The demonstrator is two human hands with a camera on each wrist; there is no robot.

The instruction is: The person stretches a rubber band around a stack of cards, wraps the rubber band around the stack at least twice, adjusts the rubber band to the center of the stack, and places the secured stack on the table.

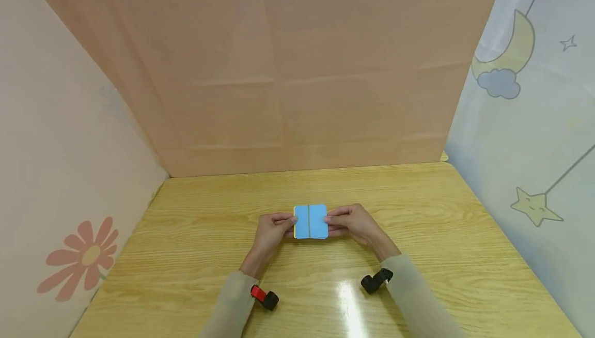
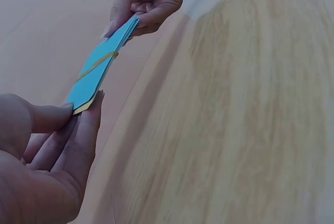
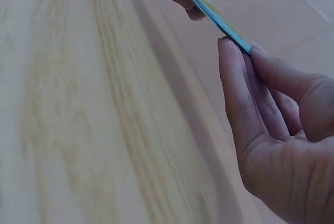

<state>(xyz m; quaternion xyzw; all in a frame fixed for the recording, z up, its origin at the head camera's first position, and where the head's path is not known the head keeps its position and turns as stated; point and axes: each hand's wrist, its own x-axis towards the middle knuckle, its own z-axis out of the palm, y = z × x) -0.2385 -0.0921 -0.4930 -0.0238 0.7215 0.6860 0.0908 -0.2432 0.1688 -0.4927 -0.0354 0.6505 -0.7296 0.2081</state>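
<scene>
A thin stack of blue cards (image 1: 318,221) with rounded corners is held up between both hands above the table. Around its middle runs a yellowish rubber band (image 2: 97,66), and a yellow layer shows along the left edge. My left hand (image 1: 270,230) pinches the left edge, thumb on the front face and fingers behind. On the opposite edge, my right hand (image 1: 355,223) pinches the stack the same way. The right wrist view catches the stack (image 3: 222,21) nearly edge-on, with several layers visible.
The wood-grain table (image 1: 195,255) stretches below both arms. At its back hangs a plain brown sheet (image 1: 279,95). Pale printed walls stand on both sides, a flower (image 1: 88,256) on the left and a moon (image 1: 516,48) on the right. Each wrist wears a small black camera.
</scene>
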